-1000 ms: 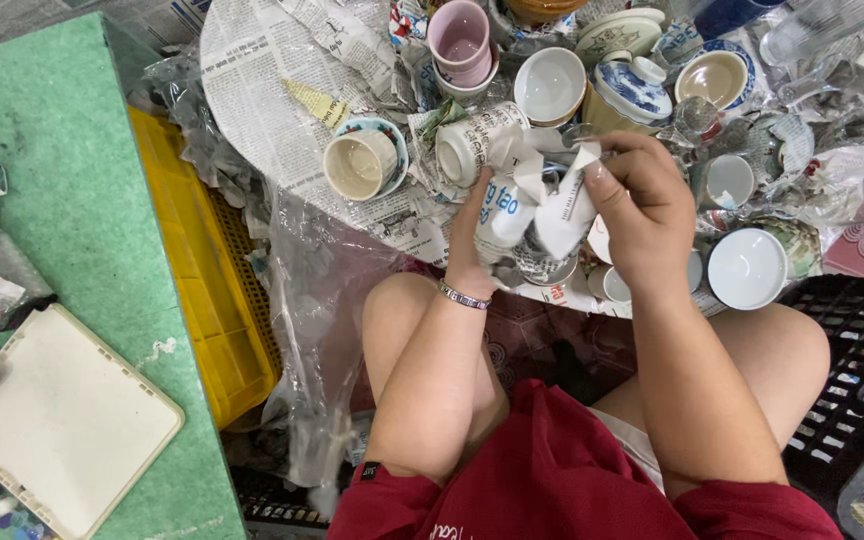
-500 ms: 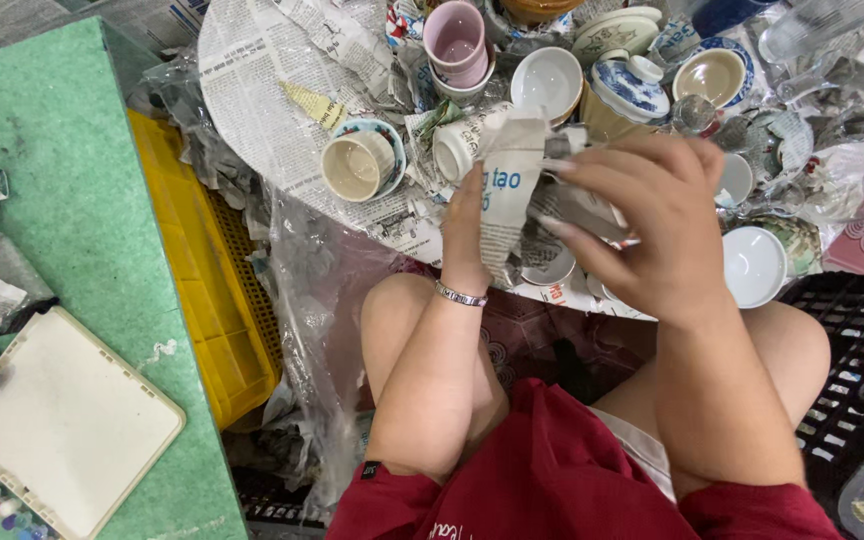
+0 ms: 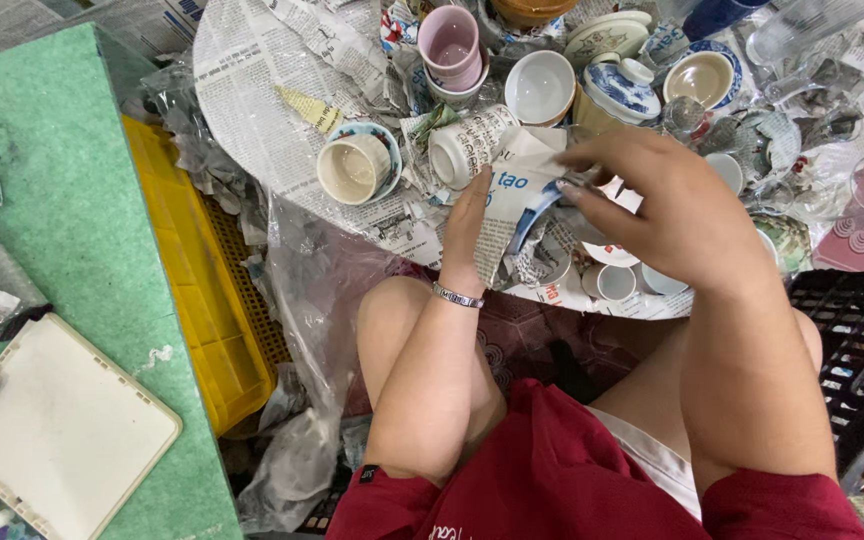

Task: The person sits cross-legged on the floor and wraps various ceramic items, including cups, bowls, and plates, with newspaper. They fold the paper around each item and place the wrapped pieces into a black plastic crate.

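My left hand [image 3: 470,225] holds a sheet of printed newspaper [image 3: 517,190] with a blue-rimmed ceramic piece [image 3: 530,215] partly wrapped in it, just above the near edge of the round table [image 3: 252,110]. My right hand [image 3: 652,205] reaches in from the right and pinches the same paper at its top. A silver bracelet sits on my left wrist. What lies under my right palm is hidden.
Newspaper covers the table, which is crowded with cups and bowls: a cream cup [image 3: 354,168], stacked pink cups [image 3: 452,48], a white bowl [image 3: 540,86], a blue-patterned lidded pot [image 3: 617,90], glassware at right. A yellow crate [image 3: 187,250] and green table [image 3: 42,200] stand left, a black crate [image 3: 857,340] right.
My right hand has moved up and left over the paper, folding it around the piece. The paper bundle has shifted slightly toward the table's middle; my left hand stays under it.
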